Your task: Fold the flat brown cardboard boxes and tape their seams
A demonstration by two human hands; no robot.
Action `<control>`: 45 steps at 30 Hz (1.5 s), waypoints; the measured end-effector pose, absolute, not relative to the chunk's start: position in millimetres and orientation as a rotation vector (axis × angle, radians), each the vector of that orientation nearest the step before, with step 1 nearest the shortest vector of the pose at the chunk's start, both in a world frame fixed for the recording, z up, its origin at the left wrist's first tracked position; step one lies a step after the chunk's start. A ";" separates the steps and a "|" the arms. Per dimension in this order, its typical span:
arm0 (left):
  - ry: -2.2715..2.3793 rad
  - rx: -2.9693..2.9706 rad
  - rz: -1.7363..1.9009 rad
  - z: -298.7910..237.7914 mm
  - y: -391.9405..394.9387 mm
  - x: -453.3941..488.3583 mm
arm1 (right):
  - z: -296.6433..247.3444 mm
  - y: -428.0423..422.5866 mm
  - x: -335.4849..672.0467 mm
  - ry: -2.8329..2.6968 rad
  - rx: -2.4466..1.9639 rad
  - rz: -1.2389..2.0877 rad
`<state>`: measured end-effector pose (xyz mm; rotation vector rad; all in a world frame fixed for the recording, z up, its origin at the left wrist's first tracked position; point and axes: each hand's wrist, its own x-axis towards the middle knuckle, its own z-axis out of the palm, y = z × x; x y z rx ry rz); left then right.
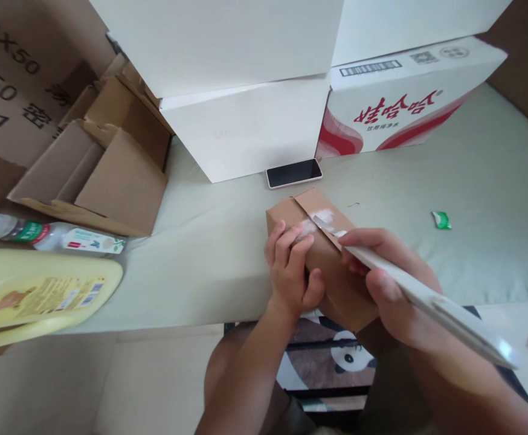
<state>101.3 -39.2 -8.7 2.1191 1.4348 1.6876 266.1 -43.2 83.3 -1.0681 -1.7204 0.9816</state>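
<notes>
A small brown cardboard box [336,275] sits tilted at the front edge of the green-covered surface, with whitish torn patches around the seam of its top. My left hand [293,266] grips the near left part of it, fingers bent over the top and thumb tucked in. In my right hand [395,281] is a white utility knife [413,284], its long handle slanting back toward me. The blade tip touches the box's top seam beside the pale patch. Part of the box is hidden under both hands.
White cartons [246,127] stand at the back, with a phone [294,173] lying before them. Open cardboard boxes [119,175], a plastic bottle [55,234] and a yellow jug [51,290] are on the left. A green wrapper [441,220] lies right.
</notes>
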 end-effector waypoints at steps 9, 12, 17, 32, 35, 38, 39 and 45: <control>1.494 2.100 1.742 -12.0 -37.7 103.9 | 89.4 -38.7 253.1 -2.074 -1.190 0.559; 1.503 2.141 1.750 -11.0 -36.4 103.0 | 91.1 -40.3 250.6 -2.064 -1.228 0.473; 1.507 2.143 1.747 -10.1 -36.1 101.9 | 88.5 -39.8 244.1 -2.163 -1.253 0.318; 1.485 2.151 1.690 -10.6 -35.5 98.1 | 94.6 -29.8 242.3 -2.183 -1.400 0.422; 1.493 2.167 1.689 -11.2 -36.1 96.8 | 92.6 -32.8 243.4 -2.106 -1.387 0.422; 1.477 2.162 1.691 -11.8 -36.2 96.0 | 90.0 -37.7 244.8 -1.997 -1.395 0.412; 1.471 2.159 1.692 -11.9 -36.0 96.0 | 89.5 -38.6 245.3 -1.979 -1.391 0.420; 1.482 2.160 1.679 -10.3 -34.6 96.0 | 92.6 -34.1 245.7 -1.969 -1.427 0.465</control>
